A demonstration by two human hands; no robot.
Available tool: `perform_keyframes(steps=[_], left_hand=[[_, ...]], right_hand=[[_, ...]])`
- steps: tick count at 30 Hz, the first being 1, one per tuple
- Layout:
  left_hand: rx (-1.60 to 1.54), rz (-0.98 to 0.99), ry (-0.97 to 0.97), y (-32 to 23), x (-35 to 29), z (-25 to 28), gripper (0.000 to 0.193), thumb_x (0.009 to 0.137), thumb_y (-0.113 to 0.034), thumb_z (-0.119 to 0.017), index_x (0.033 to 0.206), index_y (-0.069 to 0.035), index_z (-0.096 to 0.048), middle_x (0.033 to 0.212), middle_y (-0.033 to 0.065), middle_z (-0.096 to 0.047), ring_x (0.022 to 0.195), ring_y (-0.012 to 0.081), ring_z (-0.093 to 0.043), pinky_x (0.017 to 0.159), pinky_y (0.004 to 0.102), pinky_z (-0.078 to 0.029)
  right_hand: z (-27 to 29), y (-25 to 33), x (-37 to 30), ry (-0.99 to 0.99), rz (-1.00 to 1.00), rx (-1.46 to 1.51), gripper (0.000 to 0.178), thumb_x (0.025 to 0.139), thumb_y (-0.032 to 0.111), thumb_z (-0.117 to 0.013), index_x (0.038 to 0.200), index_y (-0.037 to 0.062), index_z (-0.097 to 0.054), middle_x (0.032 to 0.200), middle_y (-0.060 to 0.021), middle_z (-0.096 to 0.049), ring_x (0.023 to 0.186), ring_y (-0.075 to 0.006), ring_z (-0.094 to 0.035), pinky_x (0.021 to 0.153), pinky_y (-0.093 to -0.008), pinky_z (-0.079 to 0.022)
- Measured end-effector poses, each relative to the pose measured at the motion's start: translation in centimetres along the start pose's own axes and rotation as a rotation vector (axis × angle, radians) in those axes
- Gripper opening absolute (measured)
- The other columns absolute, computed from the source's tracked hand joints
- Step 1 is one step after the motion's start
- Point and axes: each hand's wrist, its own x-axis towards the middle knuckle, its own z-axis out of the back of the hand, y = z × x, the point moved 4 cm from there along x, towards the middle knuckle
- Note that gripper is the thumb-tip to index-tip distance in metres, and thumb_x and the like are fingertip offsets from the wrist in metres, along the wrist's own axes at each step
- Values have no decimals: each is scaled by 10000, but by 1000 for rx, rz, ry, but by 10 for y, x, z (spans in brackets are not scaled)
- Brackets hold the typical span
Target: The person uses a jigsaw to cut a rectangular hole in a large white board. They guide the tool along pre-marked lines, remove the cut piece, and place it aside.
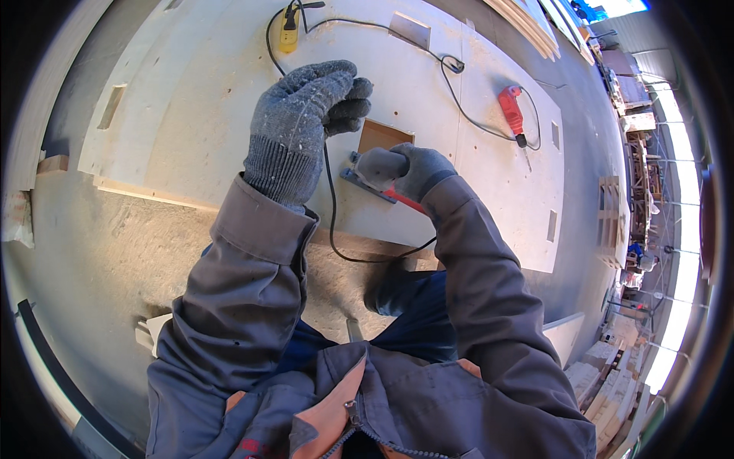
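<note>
My right hand (420, 172), in a grey work glove, is wrapped round a red and grey power sander (370, 191). The sander's flat base rests on a large pale wooden panel (206, 122), just below a rectangular cutout (382, 136). Raised over the panel to the left, my gloved left hand (310, 107) has its fingers loosely bent and apart; nothing shows in it, though the palm is partly hidden. A black cord (334, 233) loops from the sander's rear end and passes up behind the left hand.
A red drill (511, 111) with a long bit lies on the panel's right side. At the far edge sits a yellow power-socket block (288, 34) with cables. Sawdust covers the floor (160, 252) near me. Stacked timber (612, 382) stands at the lower right.
</note>
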Motion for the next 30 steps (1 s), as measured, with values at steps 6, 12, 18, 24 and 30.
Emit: perform_keyframes(steps=[6,12,18,24,30], left_hand=[[30,-16,5,4,0,-3,341,1026,-236,-559,1247,14,-627,1106,172,-722,957,259,-716,846,374,-592],[70,-24,-11,2,4,-3,360,1020,-256,-556,1240,20,-628,1109,175,-721,949,253,-719,844,370,-595],[69,-6,-21,2,4,-6,356,1016,-258,-565,1232,17,-632,1102,175,-722,946,250,-719,846,368,-595],[19,17,-18,3,2,-12,364,998,-254,-591,1243,14,-622,1095,168,-721,914,251,-716,825,364,-584],[-19,69,-55,6,4,-12,336,982,-201,-622,1240,14,-625,1045,144,-720,845,210,-696,774,343,-572]], right_hand=[[-7,-14,6,-23,72,-13,584,746,369,-800,1261,136,-657,1114,-169,-729,1056,-345,-692,933,-393,-534],[-10,-13,8,7,34,-12,607,744,354,-819,1287,144,-646,1143,-155,-726,1091,-329,-684,951,-385,-529],[-11,-16,10,17,55,12,581,738,322,-817,1263,134,-657,1135,-152,-730,1083,-335,-686,946,-386,-529],[-17,-32,13,-32,146,163,550,680,289,-811,1191,137,-680,1085,-164,-731,1055,-359,-686,922,-400,-536],[-1,-10,1,-43,33,-49,403,736,271,-744,1125,173,-708,1094,-139,-733,1068,-340,-685,941,-393,-536]])
